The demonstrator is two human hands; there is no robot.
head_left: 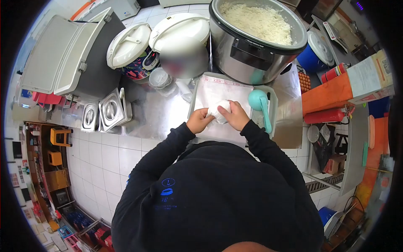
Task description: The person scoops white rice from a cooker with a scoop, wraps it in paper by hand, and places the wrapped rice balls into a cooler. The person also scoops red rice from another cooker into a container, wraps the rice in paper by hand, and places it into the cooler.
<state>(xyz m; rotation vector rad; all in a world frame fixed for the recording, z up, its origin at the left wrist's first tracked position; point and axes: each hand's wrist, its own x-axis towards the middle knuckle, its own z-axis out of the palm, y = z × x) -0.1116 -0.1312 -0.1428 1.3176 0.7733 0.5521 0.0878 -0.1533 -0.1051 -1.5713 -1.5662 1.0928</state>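
Observation:
Between my hands is a small white bundle (219,110) that looks like rice in thin clear plastic. My left hand (200,121) pinches its left side, thumb and fingers pressed together. On the right side, my right hand (237,116) grips it with the thumb laid over the top. Beneath them lies a stack of pale plastic sheets or bags (214,90) with red print along the far edge, inside a shallow tray (275,110). A turquoise scoop (257,100) rests at the tray's right, its handle toward me.
A large cooker (228,63) full of white rice (256,21) stands behind the tray. Two lidded rice cookers (130,46) (180,31) and clear plastic cups (159,77) are to its left. Steel lidded containers (111,111) and a grey cool box (98,59) stand farther left.

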